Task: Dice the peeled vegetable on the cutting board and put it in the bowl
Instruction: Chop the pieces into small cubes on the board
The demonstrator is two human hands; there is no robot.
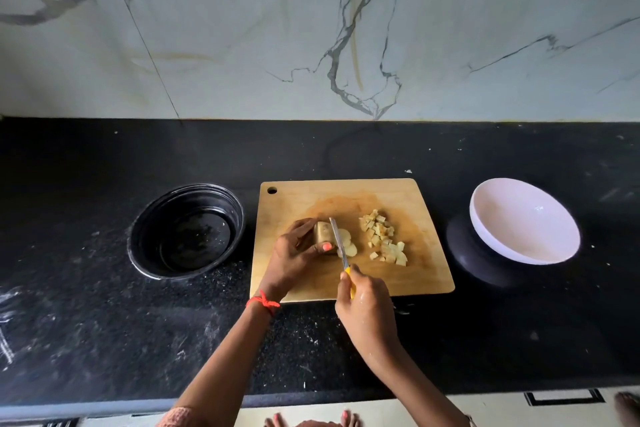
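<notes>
Pale vegetable (321,232), seemingly potato, partly diced.

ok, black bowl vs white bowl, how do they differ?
The black bowl sits left of the cutting board, the white bowl right of it. The black bowl has ribbed walls and a streaked bottom; the white bowl is smooth and clean inside. Both hold no diced pieces.

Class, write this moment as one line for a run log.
step: slicing | left hand: holds potato | right hand: grips knife | dice: on board | white bowl: empty
</notes>
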